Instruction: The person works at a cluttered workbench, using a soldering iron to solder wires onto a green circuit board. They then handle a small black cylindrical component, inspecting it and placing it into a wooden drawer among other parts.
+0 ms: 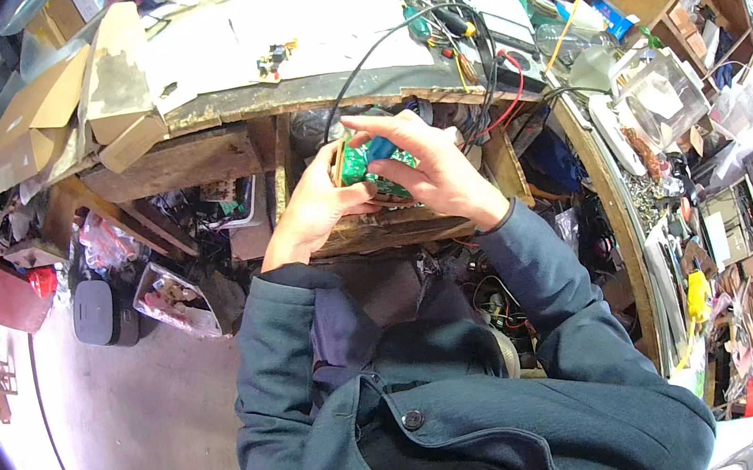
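Observation:
Over an open wooden drawer (413, 226) under the bench, my left hand (311, 207) is closed on the edge of a green circuit board assembly (354, 167) with a tan edge on its left. My right hand (430, 171) is bent over the same board, its index finger arched above and its thumb lower, fingers curled at a blue part (379, 149); their tips are partly hidden. A black cable (333, 110) runs down beside the board from the bench.
The bench (235, 101) holds white paper, cardboard (36, 108), small electronic parts (275, 58), tools and wires (454, 25). Cluttered shelves line my right (707, 220). Below left are a crate (180, 299) and a dark case (96, 310).

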Demonstrator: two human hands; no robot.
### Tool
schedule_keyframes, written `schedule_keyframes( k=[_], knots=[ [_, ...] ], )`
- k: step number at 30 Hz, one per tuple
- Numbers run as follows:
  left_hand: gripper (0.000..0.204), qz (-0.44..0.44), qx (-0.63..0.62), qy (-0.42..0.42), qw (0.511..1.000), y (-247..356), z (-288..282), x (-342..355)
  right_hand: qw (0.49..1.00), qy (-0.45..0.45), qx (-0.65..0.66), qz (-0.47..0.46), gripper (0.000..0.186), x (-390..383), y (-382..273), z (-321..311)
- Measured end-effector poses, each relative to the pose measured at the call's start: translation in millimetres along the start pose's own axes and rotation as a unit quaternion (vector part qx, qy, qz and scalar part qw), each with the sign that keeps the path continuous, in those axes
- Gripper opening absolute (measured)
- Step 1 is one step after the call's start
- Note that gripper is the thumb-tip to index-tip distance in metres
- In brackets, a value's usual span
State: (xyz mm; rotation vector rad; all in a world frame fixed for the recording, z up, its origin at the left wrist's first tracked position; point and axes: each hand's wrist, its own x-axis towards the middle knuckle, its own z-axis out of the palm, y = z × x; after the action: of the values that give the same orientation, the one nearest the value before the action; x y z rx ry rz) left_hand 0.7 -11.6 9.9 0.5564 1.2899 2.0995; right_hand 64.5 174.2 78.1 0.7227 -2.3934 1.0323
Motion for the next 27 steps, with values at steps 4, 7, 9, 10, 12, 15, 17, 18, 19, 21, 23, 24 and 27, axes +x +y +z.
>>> schedule_keyframes(
  k=[4,7,9,10,12,15,17,18,19,21,23,24,27],
  knots=[
    [0.072,-0.02,0.028,-0.009,0.999,-6,-4,10,0.996,0.03,-0.073,0.033,0.06,-3,5,-1],
    [0.074,-0.012,0.014,0.005,1.0,0,-4,0,0.973,0.069,-0.217,0.021,0.058,1,-7,6],
    [0.075,0.01,0.02,-0.004,1.0,-5,-3,5,0.966,0.113,-0.233,0.009,0.058,0,5,5],
    [0.076,0.022,0.023,-0.009,0.999,-6,-2,8,0.976,0.099,-0.193,0.034,0.058,-1,9,3],
    [0.077,0.004,0.02,0.001,1.0,-4,-4,6,0.983,0.085,-0.162,0.026,0.058,0,11,4],
    [0.077,-0.003,0.012,0.002,1.0,-2,-3,4,0.988,0.096,-0.099,0.068,0.058,2,6,-12],
    [0.075,-0.007,-0.014,-0.008,1.0,-5,-4,4,0.965,0.161,0.085,0.186,0.05,-1,5,-31],
    [0.07,0.02,-0.01,-0.01,1.0,-11,-7,8,0.964,0.157,0.068,0.205,0.045,-8,8,-45],
    [0.068,0.023,-0.021,0.0,1.0,-10,-7,8,0.961,0.153,0.051,0.223,0.041,-16,12,-59],
    [0.065,0.028,-0.043,0.016,0.999,-8,-7,6,0.966,0.054,-0.118,0.223,0.026,-39,31,-80],
    [0.06,0.031,-0.055,0.023,0.998,-5,-5,6,0.944,-0.042,-0.191,0.267,0.019,-57,39,-91],
    [0.059,0.033,-0.065,0.02,0.997,-4,-5,6,0.936,-0.064,-0.237,0.253,0.02,-68,47,-91],
    [0.057,0.028,-0.107,-0.011,0.994,3,-8,5,0.913,-0.129,-0.315,0.226,0.021,-85,53,-83]
  ],
)
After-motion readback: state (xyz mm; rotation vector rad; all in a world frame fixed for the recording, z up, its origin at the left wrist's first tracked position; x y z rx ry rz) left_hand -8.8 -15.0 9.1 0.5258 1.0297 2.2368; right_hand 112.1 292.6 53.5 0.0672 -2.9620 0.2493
